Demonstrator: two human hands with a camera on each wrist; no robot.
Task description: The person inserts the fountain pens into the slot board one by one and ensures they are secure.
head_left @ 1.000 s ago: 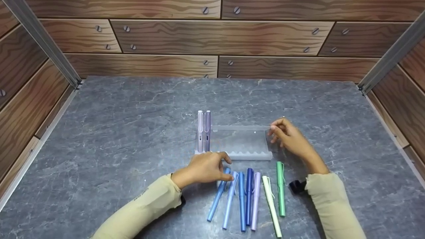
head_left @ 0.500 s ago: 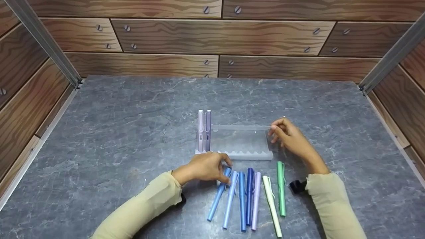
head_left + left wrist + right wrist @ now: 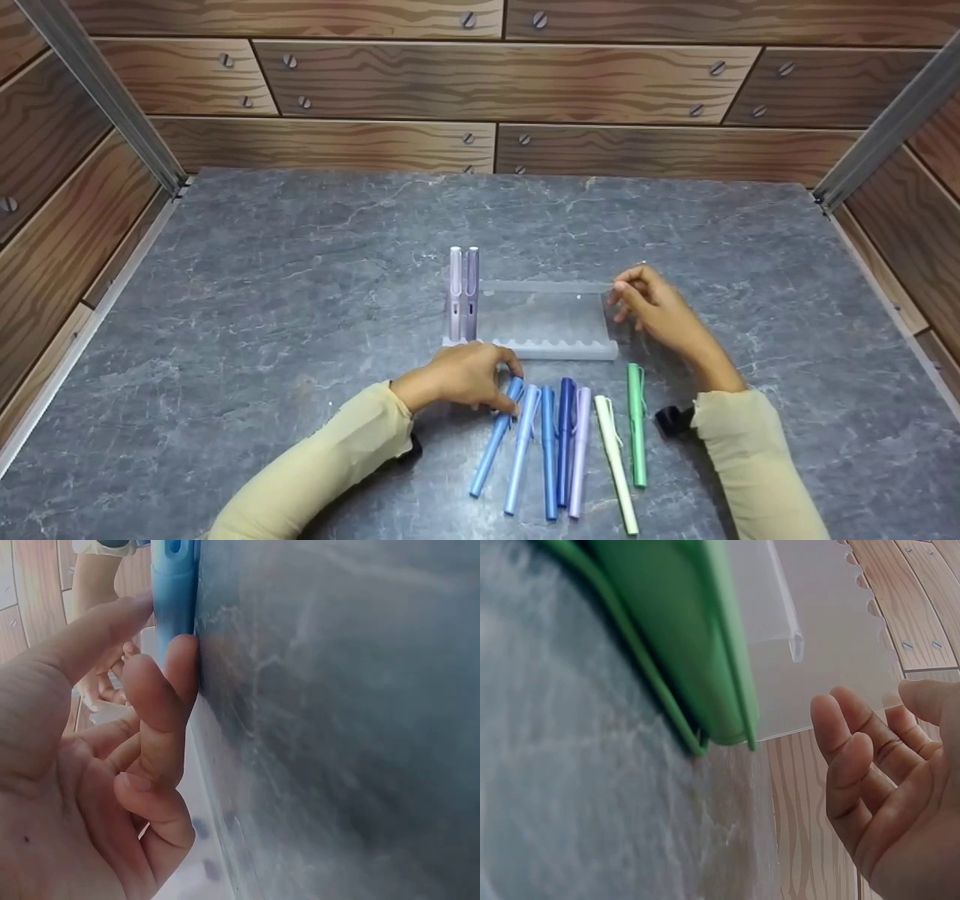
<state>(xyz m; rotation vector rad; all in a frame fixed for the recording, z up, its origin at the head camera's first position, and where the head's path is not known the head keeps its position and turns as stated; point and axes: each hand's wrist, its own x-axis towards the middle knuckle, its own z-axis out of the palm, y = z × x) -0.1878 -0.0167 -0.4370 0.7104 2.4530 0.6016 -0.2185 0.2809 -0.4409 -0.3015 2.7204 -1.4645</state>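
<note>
My left hand (image 3: 466, 375) is over the upper end of the leftmost blue pen (image 3: 491, 450). In the left wrist view the thumb touches one side of this blue pen (image 3: 174, 611) and fingertips are at its other side. My right hand (image 3: 654, 307) pinches the upper right corner of a clear pen stand (image 3: 540, 350); the right wrist view has thumb and fingers at the corner of its notched panel (image 3: 832, 682). A pale lilac pen (image 3: 455, 296) and a darker purple pen (image 3: 472, 296) stand side by side in the stand's left slots.
Right of the leftmost pen lie a light blue pen (image 3: 520, 457), a mid-blue pen (image 3: 549, 457), a dark blue pen (image 3: 565, 442), a lilac pen (image 3: 579, 457), a pale green pen (image 3: 616, 469) and a green pen (image 3: 636, 427). Wood-patterned walls (image 3: 375, 82) surround the grey table (image 3: 300, 247).
The left hand's thumb has shifted slightly left and down, closer in on the leftmost blue pen. The right hand stays at the stand's corner, and the pens have not visibly moved.
</note>
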